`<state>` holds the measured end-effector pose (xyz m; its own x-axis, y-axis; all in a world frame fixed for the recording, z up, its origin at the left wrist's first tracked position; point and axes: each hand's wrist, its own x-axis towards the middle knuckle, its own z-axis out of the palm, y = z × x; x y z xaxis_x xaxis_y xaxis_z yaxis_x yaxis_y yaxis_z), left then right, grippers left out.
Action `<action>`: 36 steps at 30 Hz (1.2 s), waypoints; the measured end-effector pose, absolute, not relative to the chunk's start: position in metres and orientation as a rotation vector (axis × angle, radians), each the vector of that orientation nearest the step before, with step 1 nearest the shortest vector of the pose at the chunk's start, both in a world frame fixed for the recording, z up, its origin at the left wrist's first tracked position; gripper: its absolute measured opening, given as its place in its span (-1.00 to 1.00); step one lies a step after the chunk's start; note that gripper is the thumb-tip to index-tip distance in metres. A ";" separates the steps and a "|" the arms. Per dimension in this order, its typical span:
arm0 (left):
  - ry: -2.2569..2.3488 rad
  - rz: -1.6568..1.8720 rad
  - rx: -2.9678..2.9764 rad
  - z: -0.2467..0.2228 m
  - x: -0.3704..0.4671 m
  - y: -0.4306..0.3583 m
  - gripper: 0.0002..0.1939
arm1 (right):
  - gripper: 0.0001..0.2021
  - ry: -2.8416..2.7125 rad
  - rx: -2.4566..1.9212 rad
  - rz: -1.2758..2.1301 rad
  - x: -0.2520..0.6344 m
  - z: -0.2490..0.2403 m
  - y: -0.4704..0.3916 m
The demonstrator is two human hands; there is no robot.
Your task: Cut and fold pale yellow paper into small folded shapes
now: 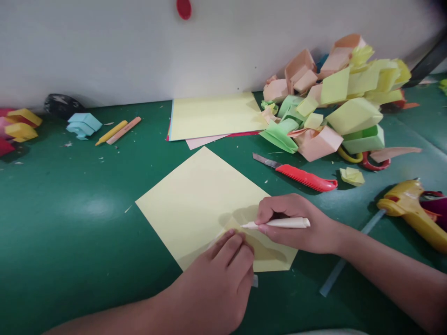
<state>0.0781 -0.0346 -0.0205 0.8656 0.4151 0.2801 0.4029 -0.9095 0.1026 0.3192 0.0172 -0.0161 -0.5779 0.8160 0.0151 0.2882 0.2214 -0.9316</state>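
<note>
1. Green table [104,242] runs back to a pale wall [104,51], where a red oval [184,8] shows at the top.
2. Before me the pale yellow sheet [188,200] lies flat on the table, turned cornerwise; its near part seems folded up, with a small tip by my fingertips.
3. With my left hand [223,274] I press bent fingers onto that fold; my thumb is hidden, so I cannot tell whether I pinch the paper.
4. My right hand [296,223] is closed around a white pointed stick [284,223], held like a pen, its tip just beside my left fingers.
5. At the back right, folded paper boxes sit heaped together. One green box [366,139] opens upward, its inside shaded; a peach box [323,142] leans beside it. I cannot make out any contents.
6. Scissor handles [375,162] poke out below the green box.
7. Nearer me lie a red cutter [303,177], blade out, and a yellow glue gun [405,197] with a translucent glue stick [333,279] reaching from it, passing under my right forearm.
8. Behind the sheet rests a paper stack [216,116], yellow on top.
</note>
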 end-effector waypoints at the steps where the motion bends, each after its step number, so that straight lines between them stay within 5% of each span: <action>1: 0.660 0.461 2.994 -0.020 0.078 -0.034 -0.74 | -0.86 -1.989 -1.014 1.348 0.319 -0.016 0.017; 36: 0.693 0.453 2.964 -0.016 0.078 -0.032 -0.69 | -0.83 -2.077 -1.055 1.521 0.334 -0.004 0.019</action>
